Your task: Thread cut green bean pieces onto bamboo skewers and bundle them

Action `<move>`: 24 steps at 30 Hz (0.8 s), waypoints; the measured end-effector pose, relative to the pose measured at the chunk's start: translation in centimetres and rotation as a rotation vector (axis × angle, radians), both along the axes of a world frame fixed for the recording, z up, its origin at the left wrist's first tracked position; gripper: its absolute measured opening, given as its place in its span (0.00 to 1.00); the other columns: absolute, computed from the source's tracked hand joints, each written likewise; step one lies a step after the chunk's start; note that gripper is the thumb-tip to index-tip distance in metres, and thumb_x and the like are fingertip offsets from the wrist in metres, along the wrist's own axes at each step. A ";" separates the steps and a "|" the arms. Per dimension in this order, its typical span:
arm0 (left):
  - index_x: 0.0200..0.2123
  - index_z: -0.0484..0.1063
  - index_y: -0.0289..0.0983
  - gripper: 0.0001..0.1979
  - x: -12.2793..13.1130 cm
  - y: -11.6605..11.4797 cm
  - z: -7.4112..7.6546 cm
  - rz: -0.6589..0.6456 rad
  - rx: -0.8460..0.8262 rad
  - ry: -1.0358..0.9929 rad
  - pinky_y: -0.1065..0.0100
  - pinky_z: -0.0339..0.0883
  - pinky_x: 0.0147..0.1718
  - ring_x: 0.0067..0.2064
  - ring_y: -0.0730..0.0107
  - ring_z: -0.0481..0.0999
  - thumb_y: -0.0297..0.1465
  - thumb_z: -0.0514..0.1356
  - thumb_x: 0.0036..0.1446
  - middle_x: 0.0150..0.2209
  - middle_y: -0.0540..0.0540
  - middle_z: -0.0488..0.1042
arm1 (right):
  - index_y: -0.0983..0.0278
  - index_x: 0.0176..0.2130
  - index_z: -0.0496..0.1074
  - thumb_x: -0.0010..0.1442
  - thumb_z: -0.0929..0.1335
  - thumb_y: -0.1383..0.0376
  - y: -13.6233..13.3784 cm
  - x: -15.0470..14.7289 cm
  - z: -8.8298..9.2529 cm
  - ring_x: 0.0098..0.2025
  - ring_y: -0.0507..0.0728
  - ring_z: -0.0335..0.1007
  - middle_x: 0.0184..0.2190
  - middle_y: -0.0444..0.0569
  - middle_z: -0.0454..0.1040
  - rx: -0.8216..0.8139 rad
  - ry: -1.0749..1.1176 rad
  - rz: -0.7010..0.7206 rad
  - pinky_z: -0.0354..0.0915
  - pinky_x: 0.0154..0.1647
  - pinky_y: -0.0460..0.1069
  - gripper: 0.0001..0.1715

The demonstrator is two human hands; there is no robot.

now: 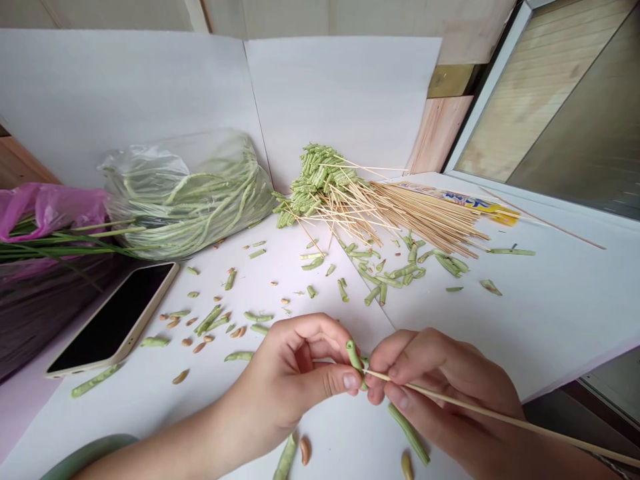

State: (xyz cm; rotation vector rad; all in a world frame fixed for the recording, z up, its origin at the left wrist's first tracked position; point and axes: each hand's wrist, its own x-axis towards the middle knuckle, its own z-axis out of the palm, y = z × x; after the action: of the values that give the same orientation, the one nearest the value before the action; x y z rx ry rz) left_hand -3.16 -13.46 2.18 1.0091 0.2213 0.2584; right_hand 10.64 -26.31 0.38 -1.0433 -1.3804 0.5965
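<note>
My left hand [295, 377] pinches a short green bean piece [355, 360] between thumb and fingers. My right hand [440, 380] is shut on a thin bamboo skewer [500, 417], whose tip meets the bean piece just inside my left fingers. Loose bean pieces [207, 320] and pale seeds [199, 347] lie scattered on the white table [550, 333] around and beyond my hands. Farther back, a heap of green bean pieces threaded on skewers [320, 183] lies with its bare skewer ends [425, 217] fanned to the right.
A clear plastic bag of long green beans [190, 200] stands at the back left, beside a pink bag [50, 210]. A smartphone in a beige case [113, 317] lies at the left. A yellow skewer packet [460, 199] lies behind the skewers. White boards [340, 100] form the back wall.
</note>
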 end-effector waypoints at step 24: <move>0.26 0.79 0.36 0.06 -0.9 -0.3 0.6 0.184 0.516 0.033 0.77 0.74 0.29 0.28 0.72 0.80 0.20 0.66 0.48 0.26 0.48 0.80 | 0.58 0.38 0.68 0.59 0.66 0.76 -0.2 0.6 -0.6 0.32 0.51 0.73 0.36 0.43 0.74 0.021 -0.074 0.064 0.71 0.32 0.45 0.13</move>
State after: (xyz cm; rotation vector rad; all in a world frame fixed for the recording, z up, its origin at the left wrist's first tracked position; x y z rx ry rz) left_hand -4.05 -13.76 2.79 1.5070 0.2855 0.4818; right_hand 11.20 -26.54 -0.19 -1.0156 -1.4866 0.5944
